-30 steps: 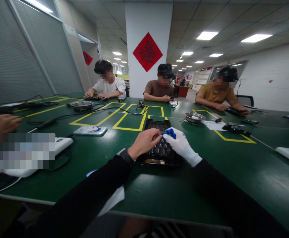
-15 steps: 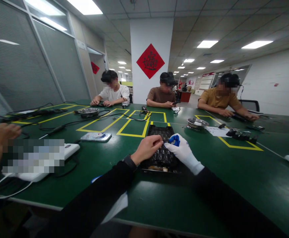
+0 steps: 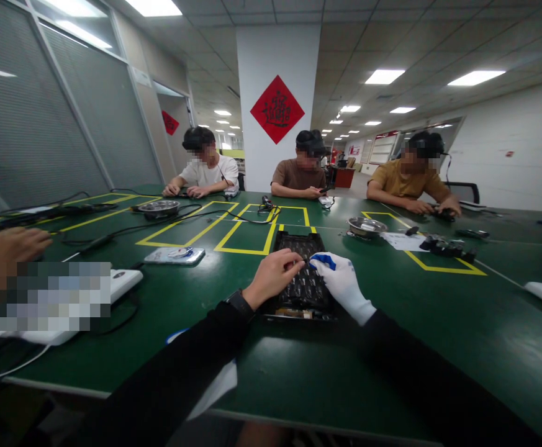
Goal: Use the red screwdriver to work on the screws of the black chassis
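Note:
A black tray [image 3: 304, 290] with rows of small moulded recesses lies on the green table in front of me. Above it, my bare left hand [image 3: 275, 273] has its thumb and fingers pinched together. My right hand [image 3: 340, 279], in a white glove with blue fingertips, is curled closed just beside the left one. The fingertips of both hands nearly meet over the middle of the tray. A tiny dark piece seems to sit between them, too small to name. Small brownish and pale parts [image 3: 298, 313] show along the tray's near edge.
A phone [image 3: 175, 256] lies left of the tray, a white device [image 3: 126, 279] farther left beside another person's hand [image 3: 17, 245]. Metal bowls [image 3: 367, 227] [image 3: 159, 208], cables, white paper [image 3: 403, 241] and black parts [image 3: 447, 248] are spread about. Three people sit opposite.
My right hand's blue fingertips have straightened towards the left hand. Both hands stay over the tray. The view has shifted slightly, and the person at the right has drawn their hands together.

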`<act>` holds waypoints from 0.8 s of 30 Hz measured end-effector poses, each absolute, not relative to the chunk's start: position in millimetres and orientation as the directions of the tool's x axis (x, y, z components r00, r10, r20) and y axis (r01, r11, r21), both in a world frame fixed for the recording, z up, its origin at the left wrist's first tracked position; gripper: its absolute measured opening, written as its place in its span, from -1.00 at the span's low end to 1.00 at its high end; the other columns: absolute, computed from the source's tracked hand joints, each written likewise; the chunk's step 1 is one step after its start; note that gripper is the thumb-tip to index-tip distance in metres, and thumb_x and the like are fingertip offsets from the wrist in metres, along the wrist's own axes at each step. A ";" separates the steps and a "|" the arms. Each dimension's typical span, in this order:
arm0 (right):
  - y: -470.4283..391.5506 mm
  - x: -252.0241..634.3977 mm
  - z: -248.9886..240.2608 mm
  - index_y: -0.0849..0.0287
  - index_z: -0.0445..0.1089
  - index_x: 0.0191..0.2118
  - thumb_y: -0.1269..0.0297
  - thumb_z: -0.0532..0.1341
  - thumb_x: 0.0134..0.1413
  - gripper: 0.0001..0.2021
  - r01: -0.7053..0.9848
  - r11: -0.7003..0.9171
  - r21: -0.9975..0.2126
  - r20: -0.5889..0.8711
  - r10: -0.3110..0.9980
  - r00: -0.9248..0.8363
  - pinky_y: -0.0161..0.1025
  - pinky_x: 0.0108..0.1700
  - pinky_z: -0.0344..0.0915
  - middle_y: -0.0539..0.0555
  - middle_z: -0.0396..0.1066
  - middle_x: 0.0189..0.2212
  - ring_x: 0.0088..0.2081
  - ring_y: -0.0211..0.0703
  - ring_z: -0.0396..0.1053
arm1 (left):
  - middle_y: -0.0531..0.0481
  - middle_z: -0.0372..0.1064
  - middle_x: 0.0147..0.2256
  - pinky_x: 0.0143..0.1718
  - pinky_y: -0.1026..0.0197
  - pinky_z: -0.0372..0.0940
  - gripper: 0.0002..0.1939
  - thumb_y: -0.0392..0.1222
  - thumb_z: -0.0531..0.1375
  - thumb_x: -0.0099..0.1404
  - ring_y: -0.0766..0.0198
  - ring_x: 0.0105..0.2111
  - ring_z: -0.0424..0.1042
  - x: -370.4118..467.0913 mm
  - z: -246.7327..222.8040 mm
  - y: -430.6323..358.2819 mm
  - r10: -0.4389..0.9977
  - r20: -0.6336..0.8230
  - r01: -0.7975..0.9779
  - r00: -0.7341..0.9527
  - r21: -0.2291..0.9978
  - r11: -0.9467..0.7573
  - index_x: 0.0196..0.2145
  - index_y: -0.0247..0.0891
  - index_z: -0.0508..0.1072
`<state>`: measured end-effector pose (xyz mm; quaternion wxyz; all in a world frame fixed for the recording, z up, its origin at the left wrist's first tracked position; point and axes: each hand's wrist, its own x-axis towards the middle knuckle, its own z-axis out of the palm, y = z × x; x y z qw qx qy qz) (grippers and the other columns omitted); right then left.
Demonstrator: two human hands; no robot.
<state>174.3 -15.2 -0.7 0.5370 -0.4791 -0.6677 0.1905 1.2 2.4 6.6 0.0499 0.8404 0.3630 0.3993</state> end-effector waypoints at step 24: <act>-21.4 172.9 2.8 0.19 0.40 -0.36 0.26 0.13 0.00 -0.85 0.620 0.582 -0.526 0.673 0.731 -0.115 -0.28 -0.28 0.24 0.04 0.44 -0.42 -0.38 -0.18 0.37 | 0.00 0.34 -0.40 -0.40 0.33 0.10 -0.76 -0.13 0.05 0.26 0.33 -0.36 0.33 0.1 6.2 1.9 0.656 0.557 0.693 0.510 0.185 -0.696 -0.29 -0.18 0.49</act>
